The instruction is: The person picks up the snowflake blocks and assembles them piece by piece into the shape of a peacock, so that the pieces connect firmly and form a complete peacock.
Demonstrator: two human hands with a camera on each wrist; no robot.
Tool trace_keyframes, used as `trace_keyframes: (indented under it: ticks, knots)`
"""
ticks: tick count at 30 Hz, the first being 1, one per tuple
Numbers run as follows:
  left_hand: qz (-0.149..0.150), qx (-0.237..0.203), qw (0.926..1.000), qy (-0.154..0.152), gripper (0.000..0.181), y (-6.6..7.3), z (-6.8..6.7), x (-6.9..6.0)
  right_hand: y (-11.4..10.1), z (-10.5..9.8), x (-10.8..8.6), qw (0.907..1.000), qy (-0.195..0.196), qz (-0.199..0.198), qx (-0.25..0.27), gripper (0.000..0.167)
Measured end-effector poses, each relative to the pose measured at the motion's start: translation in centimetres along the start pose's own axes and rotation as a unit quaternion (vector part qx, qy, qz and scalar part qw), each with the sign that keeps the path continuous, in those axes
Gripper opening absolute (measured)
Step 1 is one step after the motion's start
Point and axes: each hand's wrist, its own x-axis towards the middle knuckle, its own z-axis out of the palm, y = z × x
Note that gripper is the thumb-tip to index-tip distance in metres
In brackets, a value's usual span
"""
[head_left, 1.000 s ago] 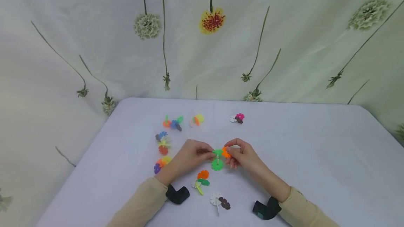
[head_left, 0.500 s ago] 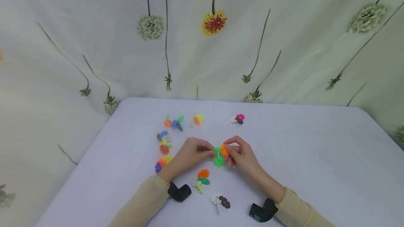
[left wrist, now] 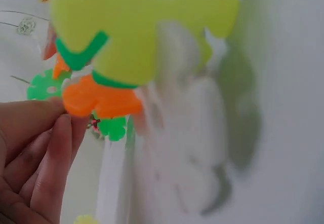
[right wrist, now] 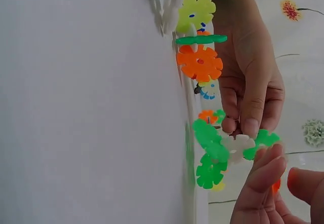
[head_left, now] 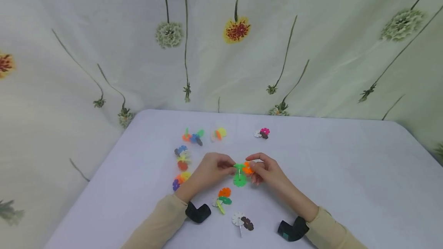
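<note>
Left arm: the beige sleeve point(head_left: 157, 222) comes in from the lower left and slants up toward the middle of the desk point(head_left: 332, 164), with a black wrist device point(head_left: 198, 213) beside the cuff.
Left hand point(head_left: 212, 168): back turned up, bent at the wrist so that it points right, toward the other hand.
Left fingers: thumb and fingertips drawn narrow, pinching the green and white cluster point(head_left: 239, 180) at its edge; in the right wrist view the thumb lies against its white disc point(right wrist: 238, 149).
Right arm: slants in from the lower right, its bare wrist raised and a second black device point(head_left: 293, 229) at the cuff.
Right hand point(head_left: 265, 169): points left, index arched over the thumb, lower fingers curled underneath.
Right fingers: close together around the orange disc point(head_left: 247, 168), which thumb and index pinch.
Orange disc and cluster: between the two hands, the disc right against the green pieces; whether they are joined cannot be told.
Nearest the hands: an orange, green, yellow and white cluster point(head_left: 225, 192) on the desk just in front of the left hand, toward the person, and a white and brown cluster point(head_left: 238, 219) nearer still.
</note>
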Motion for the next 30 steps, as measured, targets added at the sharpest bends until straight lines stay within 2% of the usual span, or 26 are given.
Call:
trace_keyframes:
  ticks: [4,8,10,12,14,17,20,22,24,25,28,29,30]
  knots:
    - [-0.032,-0.072,0.9969,0.007,0.008,-0.2,0.5,0.1,-0.4,-0.7,-0.3,0.999,-0.018,-0.02,-0.034,0.033]
    - [-0.048,-0.127,0.9907,0.006,0.011,-0.2,0.7,0.2,0.4,-1.7,-0.6,0.994,-0.053,-0.048,-0.083,0.035]
    - [-0.05,-0.151,0.9873,0.001,0.011,-0.3,0.8,0.2,0.7,-1.7,-0.6,0.9909,-0.058,-0.071,-0.098,0.031]
    - [-0.053,-0.172,0.9836,-0.01,0.011,-0.2,1.0,0.3,0.9,-1.6,-0.5,0.9883,-0.042,-0.094,-0.112,0.023]
    - [-0.054,-0.181,0.9819,-0.021,0.012,0.0,1.2,0.3,0.9,-1.4,-0.5,0.9875,-0.009,-0.102,-0.12,0.016]
    - [-0.055,-0.185,0.9806,-0.03,0.014,0.3,1.3,0.4,0.8,-1.4,-0.7,0.9876,0.036,-0.091,-0.123,0.008]
    - [-0.056,-0.18,0.9817,-0.026,0.017,0.5,1.2,0.4,0.5,-2.2,-0.9,0.9875,0.058,-0.064,-0.132,0.008]
    - [-0.055,-0.176,0.9825,-0.027,0.02,0.5,1.0,0.3,0.2,-3.4,-1.3,0.9819,0.07,-0.059,-0.165,0.008]
    - [-0.06,-0.163,0.9844,-0.026,0.023,0.5,0.3,0.1,-0.4,-5.1,-1.7,0.9669,0.087,-0.061,-0.232,0.009]
    - [-0.058,-0.158,0.9854,-0.028,0.024,0.5,-0.3,-0.1,-0.7,-6.1,-1.9,0.9528,0.094,-0.063,-0.282,0.01]
    - [-0.055,-0.145,0.9875,-0.03,0.025,0.4,-2.9,-0.9,-1.5,-9.0,-2.3,0.9014,0.099,-0.065,-0.416,0.014]
    - [-0.054,-0.137,0.9887,-0.028,0.025,0.2,-4.0,-1.2,-1.6,-9.7,-2.2,0.8885,0.091,-0.063,-0.445,0.014]
    - [-0.052,-0.137,0.9889,-0.025,0.026,0.0,-5.1,-1.5,-1.7,-10.3,-2.2,0.8817,0.078,-0.055,-0.462,0.014]
